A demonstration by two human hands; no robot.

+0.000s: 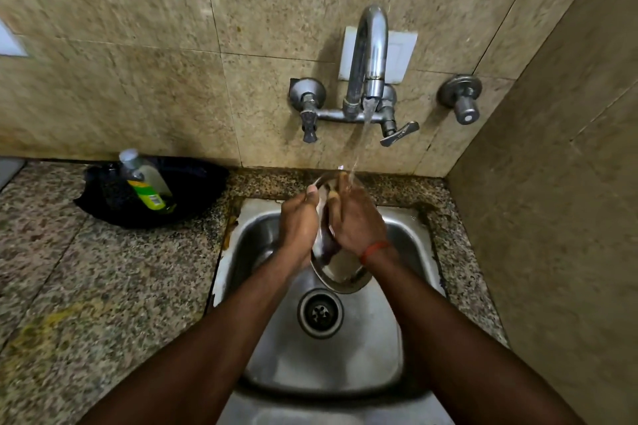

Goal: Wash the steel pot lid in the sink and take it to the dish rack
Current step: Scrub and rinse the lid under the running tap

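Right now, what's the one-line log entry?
stage: rinsing | steel pot lid: under running tap, over sink | left hand: grips rim | right hand: flat on lid

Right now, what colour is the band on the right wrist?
Orange-red; the wrist band shows best in the head view, just behind the right hand.

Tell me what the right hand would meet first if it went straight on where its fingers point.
The right hand lies on the steel pot lid, fingers pointing away. Its fingertips touch the water stream; beyond that, probably the tiled wall below the tap, though depth is unclear.
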